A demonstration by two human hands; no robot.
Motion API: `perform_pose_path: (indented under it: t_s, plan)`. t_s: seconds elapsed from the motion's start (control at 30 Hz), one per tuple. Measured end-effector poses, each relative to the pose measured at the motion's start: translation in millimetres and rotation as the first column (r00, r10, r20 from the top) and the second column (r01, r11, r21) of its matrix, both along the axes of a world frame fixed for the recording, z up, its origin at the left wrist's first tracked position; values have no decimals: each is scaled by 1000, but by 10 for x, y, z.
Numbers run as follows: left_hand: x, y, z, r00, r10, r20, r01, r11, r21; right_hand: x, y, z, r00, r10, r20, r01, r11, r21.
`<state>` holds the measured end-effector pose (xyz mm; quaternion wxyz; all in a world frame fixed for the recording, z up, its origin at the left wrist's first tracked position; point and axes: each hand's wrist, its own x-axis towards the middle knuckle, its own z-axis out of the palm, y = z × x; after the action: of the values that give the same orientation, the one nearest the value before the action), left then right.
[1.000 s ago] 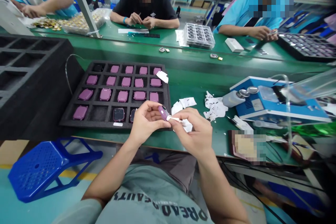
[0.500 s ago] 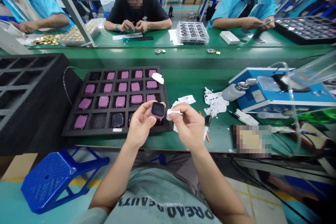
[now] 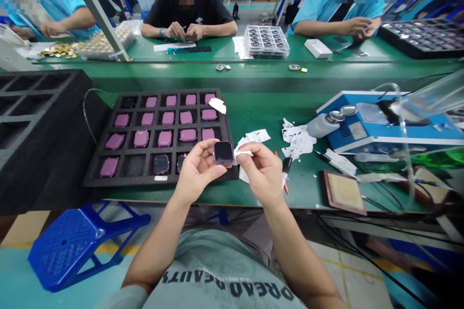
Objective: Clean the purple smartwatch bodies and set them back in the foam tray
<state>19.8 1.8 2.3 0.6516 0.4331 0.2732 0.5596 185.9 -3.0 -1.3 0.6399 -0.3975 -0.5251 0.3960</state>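
Left hand (image 3: 195,172) grips a purple-framed watch (image 3: 223,152), dark screen up, by the foam tray's (image 3: 125,182) near right corner; right hand (image 3: 264,172) pinches a white wipe (image 3: 242,154) right beside it. Purple watch cases (image 3: 165,139) fill compartment after compartment, dark-screened watches (image 3: 161,164) share the near row, and across the bench a clear box (image 3: 266,55) holds small dark parts (image 3: 268,35)!

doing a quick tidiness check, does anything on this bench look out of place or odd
Yes: a white scrap lies across the right rim of the dark foam tray, looking stray. Ragged white sheets with dark marks lie loose on the green bench like litter. The watch in the left hand shows no evident damage.
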Motion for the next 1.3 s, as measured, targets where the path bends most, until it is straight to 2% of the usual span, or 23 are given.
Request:
perform_pose_path:
  t_s: [0.23,0.33,0.5,0.63,0.73,0.8,0.9,1.07,1.17,1.3]
  plan:
    - [43,-34,43,1000,4,-28,-6,998,-58,43,12,58,992,78,99,-80,997,13]
    - [46,-43,54,998,21,-67,-27,996,-88,103,-31,93,978,35,204,-55,994,94]
    - [43,-42,70,993,-3,-116,-11,992,-127,130,-120,160,909,-75,409,-44,961,274]
    - [22,-40,85,989,-75,-131,53,985,-162,82,21,204,922,-91,376,-19,960,281]
    - [2,-37,94,987,-76,-145,52,986,-161,107,244,231,920,-92,380,-8,968,252]
    - [-9,-30,98,988,-61,-140,39,987,-156,161,341,249,909,-141,393,43,968,248]
    - [-21,-10,98,991,-41,-129,23,990,-142,230,273,275,894,-217,393,119,959,259]
    - [-30,8,71,989,-56,-136,38,990,-133,155,-10,293,894,-108,434,-56,936,348]
    - [-43,4,69,985,-87,-146,67,989,-131,65,144,260,891,-140,431,-24,935,353]
    - [-64,1,107,987,-79,-138,61,990,-130,53,446,169,889,-111,445,-1,970,243]
